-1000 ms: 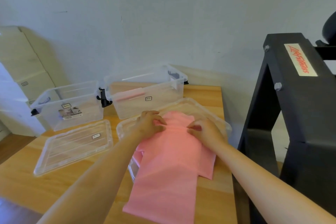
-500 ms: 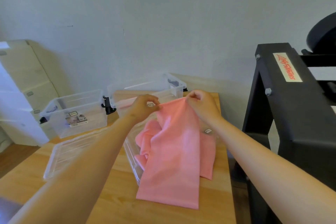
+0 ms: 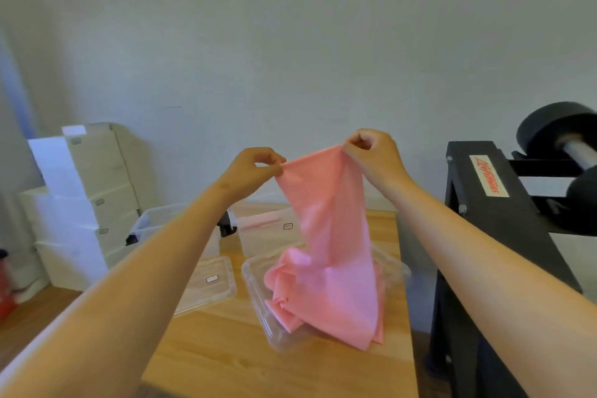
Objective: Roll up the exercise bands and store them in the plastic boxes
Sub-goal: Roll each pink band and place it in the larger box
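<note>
My left hand (image 3: 250, 168) and right hand (image 3: 371, 155) are raised above the desk (image 3: 290, 365). Each pinches one top corner of a pink exercise band (image 3: 326, 236) between thumb and fingers. The band hangs from them in a broad strip, and its lower end lies crumpled on a shallow clear lid (image 3: 258, 287) on the desk's right side. Two open plastic boxes (image 3: 268, 229) stand at the desk's far edge. I judge this to be the straightening step, with no rolling begun. The next move calls for laying the band flat on the desk, then rolling it snugly from one end.
</note>
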`<action>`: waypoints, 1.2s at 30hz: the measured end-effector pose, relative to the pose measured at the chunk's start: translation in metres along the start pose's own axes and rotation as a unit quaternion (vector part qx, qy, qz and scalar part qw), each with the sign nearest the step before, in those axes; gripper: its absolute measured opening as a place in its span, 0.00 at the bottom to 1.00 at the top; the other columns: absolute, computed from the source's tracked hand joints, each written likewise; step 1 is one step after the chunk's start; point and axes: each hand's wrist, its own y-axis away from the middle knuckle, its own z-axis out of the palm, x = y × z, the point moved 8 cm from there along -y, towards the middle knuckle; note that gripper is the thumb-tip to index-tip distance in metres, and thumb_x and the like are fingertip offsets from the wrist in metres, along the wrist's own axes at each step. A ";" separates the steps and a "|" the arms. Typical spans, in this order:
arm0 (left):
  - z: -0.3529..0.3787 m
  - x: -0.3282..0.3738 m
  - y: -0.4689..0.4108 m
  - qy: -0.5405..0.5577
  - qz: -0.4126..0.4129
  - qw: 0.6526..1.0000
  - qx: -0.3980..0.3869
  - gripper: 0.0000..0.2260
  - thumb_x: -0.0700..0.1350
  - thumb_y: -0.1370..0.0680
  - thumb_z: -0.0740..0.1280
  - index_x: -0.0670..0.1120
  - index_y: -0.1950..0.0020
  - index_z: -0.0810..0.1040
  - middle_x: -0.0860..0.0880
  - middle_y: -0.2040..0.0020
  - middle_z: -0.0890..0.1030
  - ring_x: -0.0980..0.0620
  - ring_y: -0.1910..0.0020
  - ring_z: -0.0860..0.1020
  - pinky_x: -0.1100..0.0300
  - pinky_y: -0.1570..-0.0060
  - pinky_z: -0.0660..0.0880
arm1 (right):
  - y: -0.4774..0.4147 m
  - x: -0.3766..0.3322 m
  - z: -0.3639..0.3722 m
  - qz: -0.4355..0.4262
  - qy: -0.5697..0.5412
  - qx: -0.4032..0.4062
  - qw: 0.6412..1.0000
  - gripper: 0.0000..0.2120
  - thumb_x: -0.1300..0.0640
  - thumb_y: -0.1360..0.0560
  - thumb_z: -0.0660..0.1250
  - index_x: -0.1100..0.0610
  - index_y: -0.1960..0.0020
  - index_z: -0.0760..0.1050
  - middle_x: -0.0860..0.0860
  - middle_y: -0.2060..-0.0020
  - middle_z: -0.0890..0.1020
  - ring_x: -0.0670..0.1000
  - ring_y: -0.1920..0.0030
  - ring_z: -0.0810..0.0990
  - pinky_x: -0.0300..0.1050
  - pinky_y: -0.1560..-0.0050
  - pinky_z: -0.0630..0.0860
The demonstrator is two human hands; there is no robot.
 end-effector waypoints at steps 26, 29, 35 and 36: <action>-0.045 0.004 0.021 0.275 -0.061 0.957 0.066 0.04 0.35 0.23 0.68 0.41 0.57 0.79 0.46 0.61 0.81 0.50 0.60 0.82 0.61 0.58 0.80 | -0.007 -0.022 0.007 0.050 -0.057 -0.120 0.990 0.04 0.59 0.26 0.71 0.57 0.60 0.81 0.49 0.64 0.82 0.47 0.61 0.79 0.41 0.58 0.76; -0.046 0.005 0.020 0.270 -0.065 0.958 0.070 0.04 0.37 0.22 0.68 0.43 0.57 0.79 0.48 0.61 0.81 0.52 0.60 0.82 0.59 0.60 0.80 | -0.005 -0.023 0.014 0.059 -0.066 -0.168 0.982 0.05 0.58 0.26 0.70 0.59 0.59 0.80 0.49 0.63 0.81 0.45 0.60 0.78 0.38 0.53 0.75; -0.057 0.021 0.017 0.227 -0.055 0.970 0.062 0.05 0.40 0.22 0.68 0.45 0.58 0.79 0.50 0.62 0.82 0.53 0.62 0.81 0.61 0.62 0.77 | -0.007 -0.042 0.015 0.081 -0.171 -0.194 0.963 0.10 0.62 0.25 0.66 0.55 0.65 0.77 0.47 0.67 0.76 0.45 0.64 0.73 0.35 0.59 0.71; -0.061 0.026 0.016 0.203 -0.047 0.975 0.072 0.06 0.40 0.22 0.68 0.45 0.59 0.79 0.50 0.62 0.82 0.53 0.62 0.82 0.61 0.62 0.77 | -0.011 -0.045 0.011 0.066 -0.135 -0.169 0.974 0.09 0.62 0.25 0.67 0.55 0.64 0.77 0.47 0.67 0.77 0.45 0.64 0.74 0.35 0.59 0.70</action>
